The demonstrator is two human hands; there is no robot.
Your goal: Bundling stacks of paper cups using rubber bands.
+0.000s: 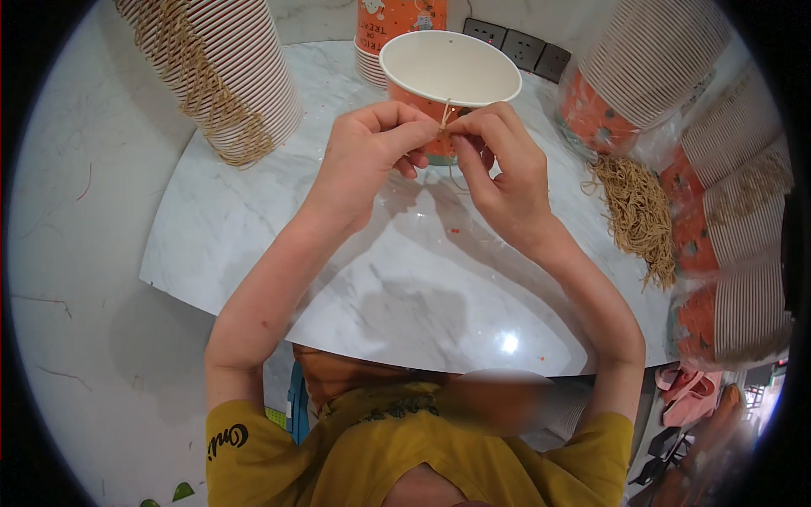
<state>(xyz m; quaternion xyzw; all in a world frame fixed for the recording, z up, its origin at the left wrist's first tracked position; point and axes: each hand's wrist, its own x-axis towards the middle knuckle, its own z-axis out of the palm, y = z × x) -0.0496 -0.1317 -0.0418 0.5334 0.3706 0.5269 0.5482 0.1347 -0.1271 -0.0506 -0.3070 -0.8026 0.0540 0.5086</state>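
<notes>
In the head view, a thin tan string [445, 114] is pinched between the fingertips [425, 128] of the left hand [367, 160] and those of the right hand [498, 169]. Both sets of fingers are closed tight on it. The string hangs at the rim of an orange paper cup with a white inside [449, 72], which is set on the white marble surface [405, 287] just behind the fingers. A pile of loose tan strings [638, 211] is seen to the right.

Paper bucket [450, 72] – matt; twine [444, 114] fibrous, rough; marble tabletop [405, 287] – glossy, smooth.
</notes>
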